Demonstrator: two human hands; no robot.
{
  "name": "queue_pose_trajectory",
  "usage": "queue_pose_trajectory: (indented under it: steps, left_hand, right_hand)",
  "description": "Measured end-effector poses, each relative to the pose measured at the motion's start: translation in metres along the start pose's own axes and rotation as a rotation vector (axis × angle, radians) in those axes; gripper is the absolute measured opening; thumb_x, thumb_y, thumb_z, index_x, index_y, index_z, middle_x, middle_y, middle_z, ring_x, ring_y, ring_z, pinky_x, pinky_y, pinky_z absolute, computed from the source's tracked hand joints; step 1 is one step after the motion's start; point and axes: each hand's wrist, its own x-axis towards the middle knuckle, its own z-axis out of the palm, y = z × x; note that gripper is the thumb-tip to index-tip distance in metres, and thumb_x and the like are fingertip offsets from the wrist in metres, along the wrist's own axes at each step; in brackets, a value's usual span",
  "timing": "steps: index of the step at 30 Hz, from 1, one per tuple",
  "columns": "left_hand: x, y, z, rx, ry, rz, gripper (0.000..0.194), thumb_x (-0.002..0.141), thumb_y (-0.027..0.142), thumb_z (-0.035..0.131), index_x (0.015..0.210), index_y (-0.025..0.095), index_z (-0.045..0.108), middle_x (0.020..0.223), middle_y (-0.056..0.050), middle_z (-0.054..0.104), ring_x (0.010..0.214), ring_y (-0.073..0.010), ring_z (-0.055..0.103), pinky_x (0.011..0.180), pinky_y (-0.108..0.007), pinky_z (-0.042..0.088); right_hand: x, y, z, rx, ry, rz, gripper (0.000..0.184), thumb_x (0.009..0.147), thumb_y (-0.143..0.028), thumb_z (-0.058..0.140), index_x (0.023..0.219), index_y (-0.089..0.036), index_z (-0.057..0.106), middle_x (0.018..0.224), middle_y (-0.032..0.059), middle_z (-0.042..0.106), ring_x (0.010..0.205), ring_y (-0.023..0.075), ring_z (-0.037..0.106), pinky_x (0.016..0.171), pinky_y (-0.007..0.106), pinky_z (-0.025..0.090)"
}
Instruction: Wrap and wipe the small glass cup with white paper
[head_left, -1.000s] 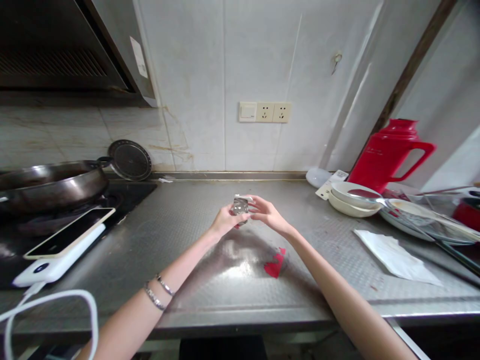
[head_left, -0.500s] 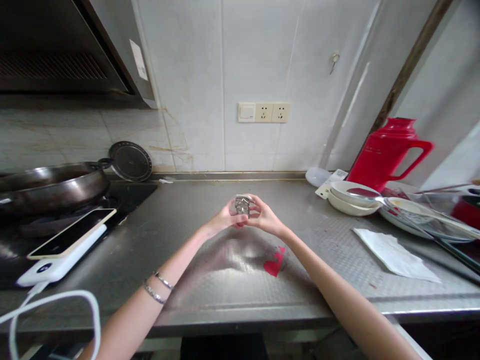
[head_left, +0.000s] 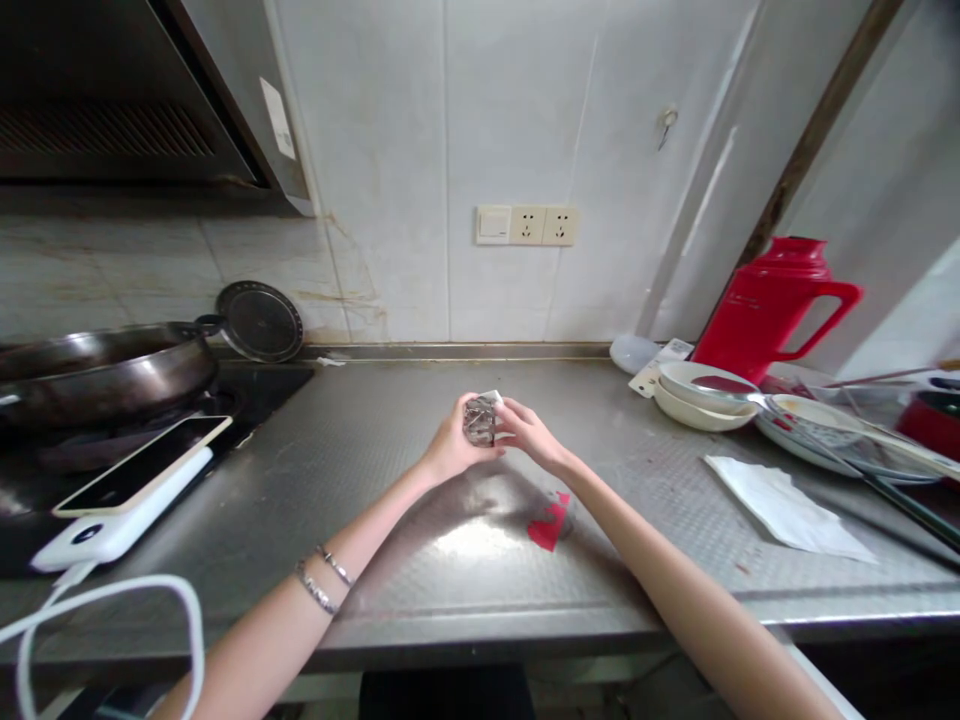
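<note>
A small, clear, patterned glass [head_left: 478,422] is held in both hands above the metal counter. My left hand [head_left: 450,448] is closed around its left side and underside. On its right side, the fingers of my right hand [head_left: 531,437] bend against the glass near the rim. A small white piece [head_left: 491,397], which looks like paper or tissue, shows at the top by my right fingertips; how it is held is hidden. Two silvery bracelets [head_left: 319,588] circle my left forearm.
A red torn scrap [head_left: 549,525] lies on the counter [head_left: 360,400]. At right are a white napkin [head_left: 787,505], stacked bowls [head_left: 705,412] and a red thermos [head_left: 765,305]. At left, a pan [head_left: 112,375] sits on the stove, with a phone [head_left: 146,465] and white cable [head_left: 191,620] nearby.
The glass has turned and tilted in my hands, shifting slightly left. My left hand has come lower around it, and the white piece now shows at its upper right.
</note>
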Motion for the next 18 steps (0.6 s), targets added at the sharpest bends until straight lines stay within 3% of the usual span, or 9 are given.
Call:
queue_pose_trajectory:
  steps: [2,4,8,11,15,18]
  left_hand:
    - [-0.002,0.004,0.001,0.008,-0.003,-0.014,0.085,0.055,0.031,0.083,0.126,0.021,0.038,0.114,-0.011,0.063,0.099,-0.0232,0.063,0.089,-0.037,0.047]
    - [-0.003,0.005,0.002,0.000,-0.015,-0.020,0.086,0.054,0.031,0.084,0.126,0.021,0.037,0.114,-0.011,0.063,0.098,-0.0229,0.063,0.089,-0.037,0.047]
    - [-0.006,0.002,0.007,0.022,-0.020,-0.032,0.089,0.052,0.033,0.084,0.126,0.019,0.037,0.114,-0.011,0.063,0.100,-0.0236,0.062,0.090,-0.037,0.046]
    - [-0.007,-0.002,0.010,0.041,-0.002,-0.061,0.089,0.052,0.034,0.084,0.126,0.018,0.038,0.113,-0.011,0.063,0.101,-0.0242,0.061,0.090,-0.037,0.046]
    - [-0.007,-0.004,0.013,0.066,0.027,-0.061,0.090,0.050,0.033,0.085,0.126,0.018,0.039,0.113,-0.011,0.063,0.102,-0.0251,0.061,0.091,-0.038,0.045]
    - [-0.007,-0.004,0.014,0.081,0.029,-0.060,0.088,0.051,0.033,0.084,0.126,0.018,0.041,0.112,-0.010,0.064,0.101,-0.0257,0.062,0.088,-0.038,0.046]
  right_hand:
    - [0.004,0.004,-0.004,-0.019,0.039,0.030,0.045,0.085,-0.057,0.047,0.103,-0.018,0.061,0.100,0.0083,0.068,0.069,0.0149,0.067,0.054,0.024,0.055]
    - [0.007,0.009,-0.008,-0.111,0.106,0.012,0.046,0.083,-0.060,0.048,0.091,-0.017,0.063,0.085,0.0059,0.069,0.061,0.0143,0.065,0.049,0.024,0.052]
    - [0.009,0.012,-0.015,-0.478,0.358,-0.203,0.050,0.083,-0.060,0.048,0.057,-0.017,0.052,0.052,-0.0018,0.052,0.051,0.0115,0.054,0.046,0.020,0.041]
    - [0.004,0.006,-0.014,-0.660,0.483,-0.356,0.052,0.088,-0.054,0.042,0.052,-0.018,0.046,0.047,-0.0039,0.042,0.048,0.0095,0.043,0.047,0.021,0.034]
    - [-0.004,-0.001,-0.006,-0.661,0.310,-0.409,0.047,0.092,-0.048,0.040,0.065,-0.017,0.062,0.056,-0.0010,0.057,0.056,0.0131,0.055,0.055,0.023,0.042]
    - [-0.007,-0.001,0.000,-0.610,0.200,-0.435,0.039,0.093,-0.044,0.041,0.089,-0.020,0.071,0.084,0.0044,0.072,0.083,0.0218,0.067,0.075,0.031,0.051]
